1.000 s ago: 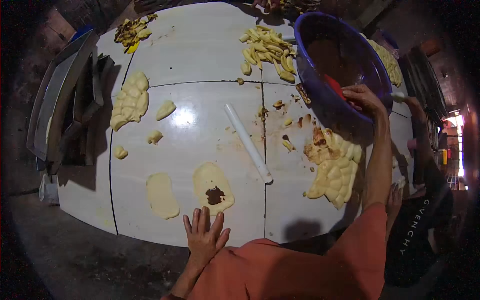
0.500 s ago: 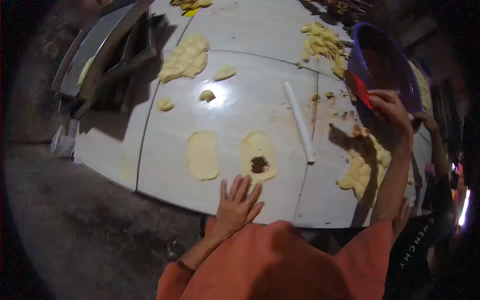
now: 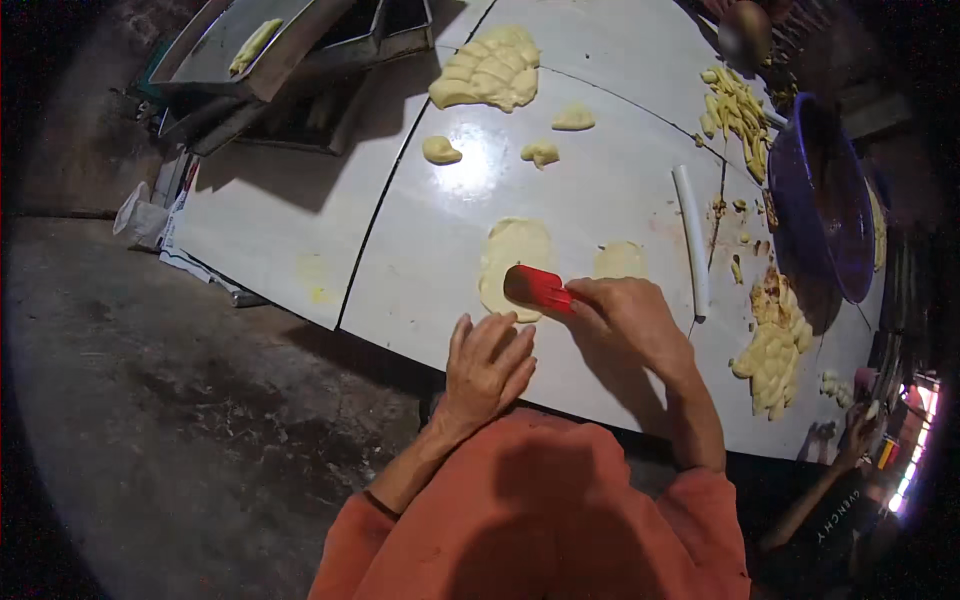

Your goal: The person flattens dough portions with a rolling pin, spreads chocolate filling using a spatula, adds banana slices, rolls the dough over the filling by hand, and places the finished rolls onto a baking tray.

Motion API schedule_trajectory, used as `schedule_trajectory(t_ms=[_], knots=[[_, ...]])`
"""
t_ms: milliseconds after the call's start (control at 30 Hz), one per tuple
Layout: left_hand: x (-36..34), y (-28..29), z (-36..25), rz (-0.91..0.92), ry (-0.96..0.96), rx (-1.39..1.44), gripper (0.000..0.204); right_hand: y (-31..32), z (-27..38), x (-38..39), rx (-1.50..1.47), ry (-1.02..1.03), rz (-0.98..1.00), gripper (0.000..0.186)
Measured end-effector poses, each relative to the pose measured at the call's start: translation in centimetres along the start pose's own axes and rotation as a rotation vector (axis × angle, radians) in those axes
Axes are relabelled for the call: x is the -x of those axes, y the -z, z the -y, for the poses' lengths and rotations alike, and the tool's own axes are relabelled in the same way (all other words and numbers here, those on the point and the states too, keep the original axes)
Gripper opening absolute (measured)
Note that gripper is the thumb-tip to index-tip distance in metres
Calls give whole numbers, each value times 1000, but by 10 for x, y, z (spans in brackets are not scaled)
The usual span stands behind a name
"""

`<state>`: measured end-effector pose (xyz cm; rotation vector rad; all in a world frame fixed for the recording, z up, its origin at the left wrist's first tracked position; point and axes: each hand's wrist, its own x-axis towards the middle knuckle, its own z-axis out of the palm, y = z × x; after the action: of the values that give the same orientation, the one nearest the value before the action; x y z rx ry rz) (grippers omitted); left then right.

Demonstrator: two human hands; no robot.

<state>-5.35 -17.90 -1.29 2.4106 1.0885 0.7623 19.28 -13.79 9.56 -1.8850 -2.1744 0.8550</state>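
Red scraper (image 3: 538, 287) being pinched over dough sheet (image 3: 516, 243) by right hand (image 3: 635, 317); left hand (image 3: 484, 368) being held palm-down, fingers slightly spread.

Right grip (image 3: 625, 300) covers part of the farther flattened dough piece (image 3: 620, 256), lower end out of sight; the red scraper's (image 3: 546, 289) back end is tucked under the fingers. Scraper hides the middle of the nearer dough piece (image 3: 515, 243); can't tell how much dark filling (image 3: 517, 284) sits on dough versus blade. Left grip (image 3: 490, 362): fingertip contact with dough edge unclear. Metal tray (image 3: 215, 50) cut by top edge, lower trays' insides lost in shadow. Purple tub's (image 3: 806, 180) contents too dark. Round object (image 3: 744, 32) at top right blurred, kind unclear. Bits on worktop (image 3: 410, 300) near tub too small. Co-worker's hand (image 3: 860, 430) blurry, body mostly dark.
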Motion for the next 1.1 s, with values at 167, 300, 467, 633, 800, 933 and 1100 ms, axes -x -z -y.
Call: schedule_trajectory(t_ms=[167,300,467,633,800,933,1100], knots=[[-21,4,12,110,8,-91,72,-11,26,9,93,-70,-155,16],[-32,-2,17,211,26,-133,86,-30,33,18,55,-170,-110,19],[-29,-2,31,284,95,-236,92,-27,39,28,-74,-290,-172,24],[-21,1,38,293,66,-231,87,-31,37,29,-82,-338,-211,25],[-17,8,35,328,62,-220,83,-48,31,24,-63,-304,-216,26],[-8,14,36,312,80,-269,80,-44,32,26,-130,-322,-350,26],[2,14,39,325,51,-284,82,-54,24,30,-130,-271,-404,24]])
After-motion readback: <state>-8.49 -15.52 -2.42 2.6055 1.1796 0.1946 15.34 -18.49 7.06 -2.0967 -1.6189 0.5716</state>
